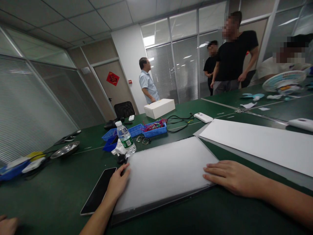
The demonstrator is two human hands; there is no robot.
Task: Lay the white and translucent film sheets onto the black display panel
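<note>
A flat white sheet (166, 169) lies on the green table in front of me, with a clear or dark layer showing along its near edge. My left hand (119, 181) rests at its left edge, thumb and fingers apart, fingertips touching the border. On the right edge, my right hand (225, 176) lies flat with fingers stretched out over the sheet. A black-screened tablet (99, 191) is beside my left wrist, partly beneath the forearm. Just beyond my left hand is a small black object (121, 159), its kind unclear.
A water bottle (126, 138) stands behind the sheet's left corner, near glasses (143, 140) and blue trays (154, 133) with wires. Long white sheets (259, 143) lie right. A white box (160, 108) stands farther back. Several people are around the table; another hand (8, 225) shows lower left.
</note>
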